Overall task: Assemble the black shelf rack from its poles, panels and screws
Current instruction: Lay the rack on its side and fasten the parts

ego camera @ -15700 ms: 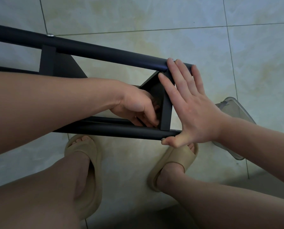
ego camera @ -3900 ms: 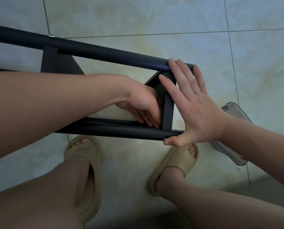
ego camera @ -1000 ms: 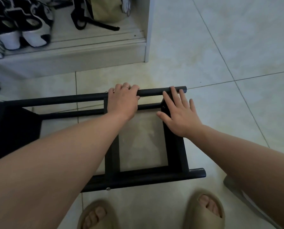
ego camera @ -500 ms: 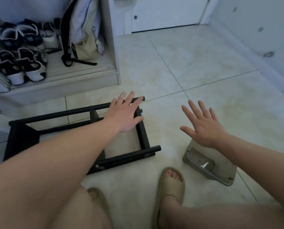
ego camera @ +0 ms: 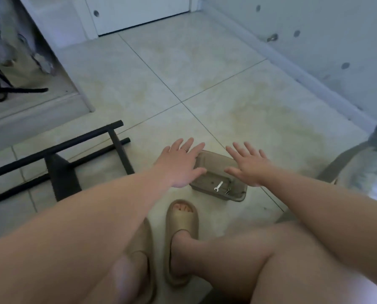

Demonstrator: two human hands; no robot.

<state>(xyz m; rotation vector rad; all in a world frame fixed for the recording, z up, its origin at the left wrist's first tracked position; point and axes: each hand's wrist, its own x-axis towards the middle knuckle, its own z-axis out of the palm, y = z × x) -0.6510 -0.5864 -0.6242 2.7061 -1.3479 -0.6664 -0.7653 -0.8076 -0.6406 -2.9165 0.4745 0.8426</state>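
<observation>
I judge this to be the fetching step between fastenings: both hands are reaching for the hardware, not working on the frame. My left hand point(ego camera: 181, 163) and right hand point(ego camera: 249, 165) hover spread, palms down, over either side of the clear plastic tray point(ego camera: 232, 195) on the floor point(ego camera: 205, 84) just ahead of my slipper point(ego camera: 182, 224). Neither grip has hold of anything; the fingers are straight and fanned. Whether they touch the tray's rim I cannot tell. The black rack point(ego camera: 62, 174) lies on its side to my left, apart from both hands, with its poles running off the picture's left edge and my forearm across its lower part. Next I expect to need a fine pinch: pick the small white wrench point(ego camera: 218, 186) or a screw out of the tray's shallow bottom, then turn back to the rack. The dark specks beside the wrench look like screws, but they are too small and blurred to count. How many joints of the rack are fastened is not visible from here, and the grey shape at the right edge is too smeared to name.
</observation>
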